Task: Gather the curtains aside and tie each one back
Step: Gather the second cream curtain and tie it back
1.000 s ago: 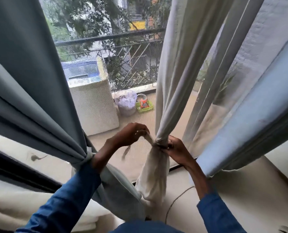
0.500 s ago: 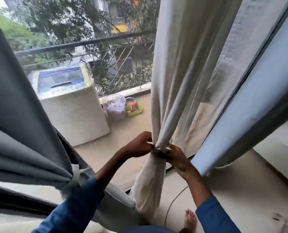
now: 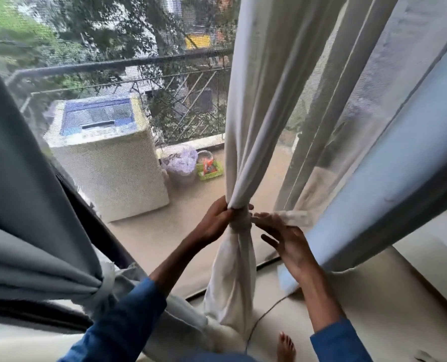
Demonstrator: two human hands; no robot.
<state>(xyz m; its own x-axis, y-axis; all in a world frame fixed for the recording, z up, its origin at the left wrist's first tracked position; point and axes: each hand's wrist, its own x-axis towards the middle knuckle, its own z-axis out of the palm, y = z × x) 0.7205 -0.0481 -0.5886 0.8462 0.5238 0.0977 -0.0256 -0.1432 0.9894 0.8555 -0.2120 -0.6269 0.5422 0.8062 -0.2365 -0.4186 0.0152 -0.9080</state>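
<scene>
Grip: left hand on the cinched waist of the white curtain.
- Left of grip: open gap across to the tied grey curtain. The window mesh blocks it behind.
- Right of grip: right hand, fingers straight, touches a loose tie end. Just beyond, a blue-grey curtain closes that side.
- Above grip: folds fan out, leaving narrow slots only.
- Below grip: the bundle hangs to the floor, with a thin cable and a bare foot near its base.
</scene>
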